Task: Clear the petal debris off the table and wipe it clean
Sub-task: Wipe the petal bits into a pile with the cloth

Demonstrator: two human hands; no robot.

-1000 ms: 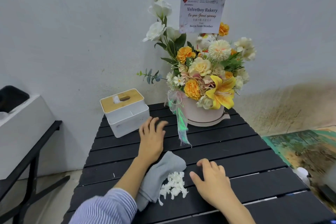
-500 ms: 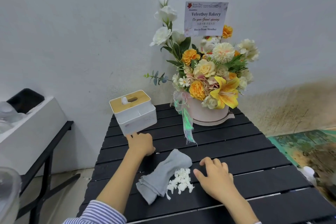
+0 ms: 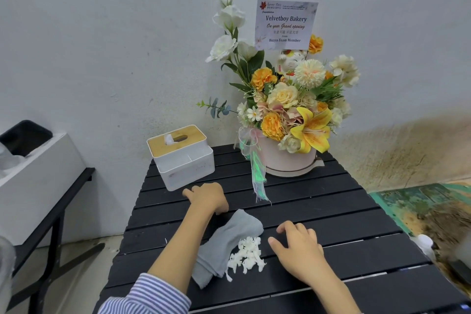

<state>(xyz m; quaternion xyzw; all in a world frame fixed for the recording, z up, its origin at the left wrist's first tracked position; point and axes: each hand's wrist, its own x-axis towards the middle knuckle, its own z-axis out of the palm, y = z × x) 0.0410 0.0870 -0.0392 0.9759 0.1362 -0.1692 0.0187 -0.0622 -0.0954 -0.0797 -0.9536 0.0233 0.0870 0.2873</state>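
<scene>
Meanwhile we had our left hand point(image 3: 207, 197) curled into a loose fist on the black slatted table point(image 3: 331, 214), just in front of the white tissue box point(image 3: 182, 157), though we could not tell whether it held anything. Our right hand point(image 3: 298, 250) rested open and empty, fingers spread on the slats, just right of the small heap of white petals point(image 3: 246, 256), which lay against the crumpled grey cloth point(image 3: 226, 242) between our two arms.

Tissue box point(image 3: 182, 157) and flower pot point(image 3: 289, 162) block the table's point(image 3: 344, 214) far edge.
</scene>
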